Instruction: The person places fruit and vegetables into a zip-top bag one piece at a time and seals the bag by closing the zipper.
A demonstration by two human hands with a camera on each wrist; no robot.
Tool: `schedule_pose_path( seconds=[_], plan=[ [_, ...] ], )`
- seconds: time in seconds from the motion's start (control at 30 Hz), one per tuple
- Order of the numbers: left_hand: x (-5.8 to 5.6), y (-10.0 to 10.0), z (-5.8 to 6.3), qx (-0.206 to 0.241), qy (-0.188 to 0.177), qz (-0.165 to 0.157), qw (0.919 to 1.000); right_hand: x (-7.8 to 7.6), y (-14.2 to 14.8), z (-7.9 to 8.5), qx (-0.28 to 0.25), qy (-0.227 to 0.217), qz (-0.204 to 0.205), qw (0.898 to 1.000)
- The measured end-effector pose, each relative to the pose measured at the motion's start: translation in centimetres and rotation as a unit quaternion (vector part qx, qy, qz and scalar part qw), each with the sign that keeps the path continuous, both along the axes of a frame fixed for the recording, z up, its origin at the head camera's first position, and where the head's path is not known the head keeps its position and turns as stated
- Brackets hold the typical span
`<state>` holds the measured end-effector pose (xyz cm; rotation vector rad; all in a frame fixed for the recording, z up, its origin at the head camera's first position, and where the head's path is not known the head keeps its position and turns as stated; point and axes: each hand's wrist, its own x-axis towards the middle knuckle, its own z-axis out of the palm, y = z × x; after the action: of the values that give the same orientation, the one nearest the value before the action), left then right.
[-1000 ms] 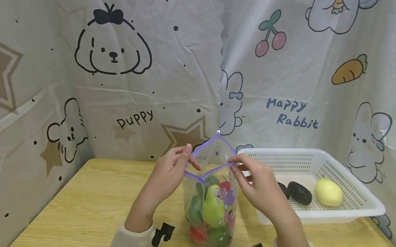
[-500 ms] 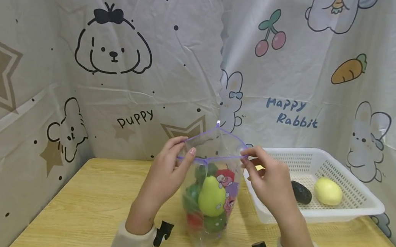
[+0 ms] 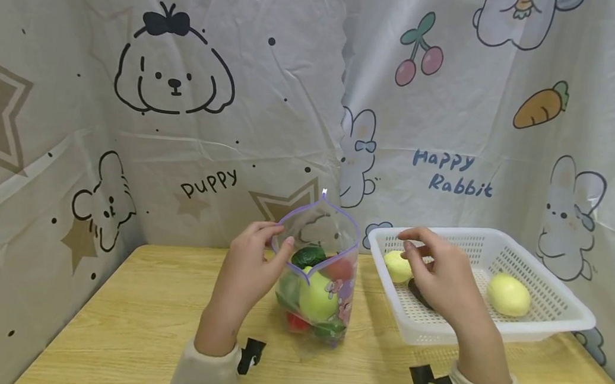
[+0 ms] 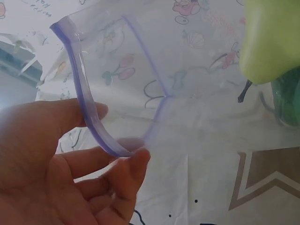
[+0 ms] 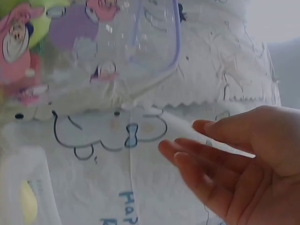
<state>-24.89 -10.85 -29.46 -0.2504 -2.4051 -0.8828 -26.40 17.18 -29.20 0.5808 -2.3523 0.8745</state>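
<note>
Table (image 3: 132, 322) runs on L of L hand to its edge. L hand (image 3: 251, 265) has bag (image 3: 349, 290) by its L rim, thumb & fingers bent round it; bag's upright mid-table, mouth wide, pear (image 3: 317, 297) etc. inside. Strip of tabletop btwn bag & basket (image 3: 490, 335). R hand (image 3: 443, 279) hovers nr basket's L half, fingers loose, thumb apart, nothing held. Yellow fruit (image 3: 509, 295) toward basket's R wall.

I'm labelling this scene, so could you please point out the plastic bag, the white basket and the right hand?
Plastic bag (image 3: 337, 288): head view, on its printed side.
White basket (image 3: 517, 333): head view, on its near wall.
Right hand (image 3: 445, 278): head view, back of the hand.
</note>
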Motion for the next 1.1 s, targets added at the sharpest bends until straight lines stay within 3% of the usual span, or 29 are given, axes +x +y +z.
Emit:
schedule_pose_path(
  seconds=[0.17,0.3,0.5,0.67,0.83,1.1],
  plan=[
    [-0.1,0.0,-0.1,0.007,-0.001,-0.001,1.0,-1.1,2.3,-0.8,0.052,-0.061,-0.028,0.996],
    [-0.2,0.1,-0.3,0.011,-0.019,-0.009,0.9997,-2.4,3.8,-2.5,0.104,-0.132,-0.024,0.985],
    [-0.3,0.1,-0.6,0.009,-0.017,-0.012,0.9997,-4.6,5.0,-6.3,0.183,-0.225,0.006,0.957],
    [-0.3,0.1,-0.6,0.017,0.008,-0.015,0.9997,-5.3,5.1,-8.2,0.208,-0.302,-0.022,0.93],
    [-0.4,0.1,-0.6,0.021,0.029,-0.012,0.9993,-5.3,4.9,-8.3,0.204,-0.317,-0.04,0.926],
    [-0.4,0.1,-0.5,0.013,0.027,-0.013,0.9995,-5.6,5.0,-8.5,0.209,-0.339,-0.086,0.913]
  ],
)
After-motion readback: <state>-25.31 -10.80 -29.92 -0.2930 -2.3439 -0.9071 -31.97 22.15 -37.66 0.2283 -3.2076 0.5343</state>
